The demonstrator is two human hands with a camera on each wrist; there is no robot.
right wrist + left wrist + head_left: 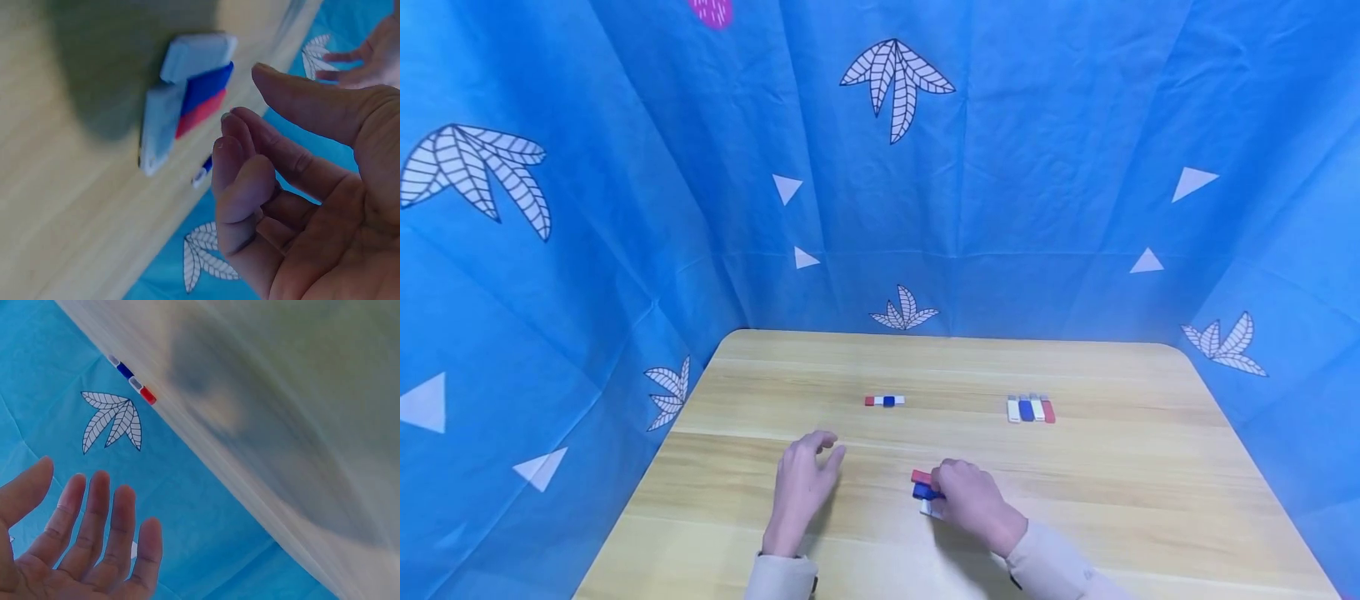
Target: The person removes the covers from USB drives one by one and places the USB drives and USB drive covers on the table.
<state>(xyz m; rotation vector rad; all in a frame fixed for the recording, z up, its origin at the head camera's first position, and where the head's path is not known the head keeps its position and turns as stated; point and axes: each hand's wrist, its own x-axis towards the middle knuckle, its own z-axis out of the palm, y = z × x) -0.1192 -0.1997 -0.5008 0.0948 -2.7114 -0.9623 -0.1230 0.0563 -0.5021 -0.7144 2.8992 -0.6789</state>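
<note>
Close to the table's front, small flat pieces lie together: a red piece, a blue piece and a white piece. The right wrist view shows two white ones among them. My right hand is over their right ends in the head view. In the right wrist view its fingers are bent, the thumb stands apart, and no piece shows between them. My left hand hovers above the table to the left, fingers spread and holding nothing, as the left wrist view shows of the hand.
Farther back, a short line of red, white and blue pieces lies on the wooden table. To its right is a side-by-side row of white, blue and red pieces with grey ends. A blue patterned curtain surrounds the table.
</note>
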